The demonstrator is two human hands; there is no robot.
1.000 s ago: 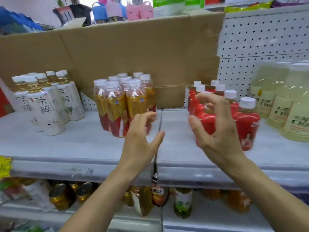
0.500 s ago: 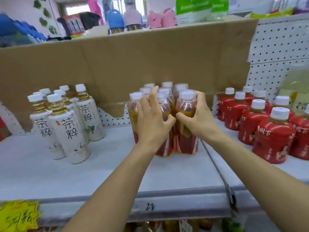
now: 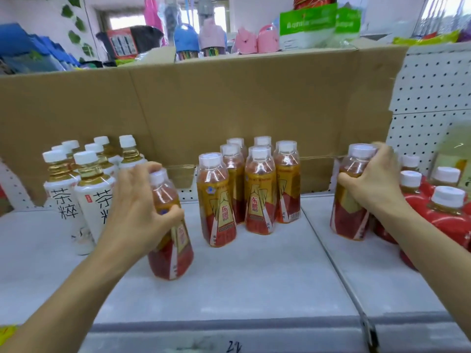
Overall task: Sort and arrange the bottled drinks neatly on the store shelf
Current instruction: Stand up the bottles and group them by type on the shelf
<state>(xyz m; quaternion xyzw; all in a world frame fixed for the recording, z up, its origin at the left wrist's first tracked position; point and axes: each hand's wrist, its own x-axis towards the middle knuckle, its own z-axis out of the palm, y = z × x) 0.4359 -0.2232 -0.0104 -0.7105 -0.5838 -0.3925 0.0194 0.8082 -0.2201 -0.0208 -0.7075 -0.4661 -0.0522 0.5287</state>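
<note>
L hand [image 3: 137, 212]: fingers + thumb curled round the upper body of the L amber bottle [image 3: 171, 240], just under its cap. A wrap, not spread.
R hand [image 3: 369, 182]: wrapped round the neck and shoulder of the R amber bottle [image 3: 348, 215], fingertips over the far side of the cap.
L amber bottle: near-left on the shelf [image 3: 254, 281], between the white tea bottles [image 3: 84, 192] and the amber group [image 3: 254, 187]. Leans a little. Base on or just above the shelf, can't tell which.
R amber bottle: right of the shelf seam [image 3: 339, 266], just beside the red bottles [image 3: 438, 215]. Roughly upright. Can't tell if it touches them.
Amber group: six standing mid-shelf toward the far side, loosely bunched.
Change: half a sec ago both hands were close together on the front pair of that group. Now the pair is out, one bottle to each side, hands well apart.
Meaning: prob. a re-spacing step, w/ the bunch being opened up so rows can be rebuilt. Sorting looks early, as amber now sits in three spots.
Next: likely set both down, then line them up w/ their own kind. The R one is in red territory and prob. shouldn't stay there.
Risk: the leaning L bottle could tip when let go, and the white tea bottles stand close by.
Backdrop: cardboard [image 3: 229, 103] behind the rows, pegboard [image 3: 433, 85] far right.
</note>
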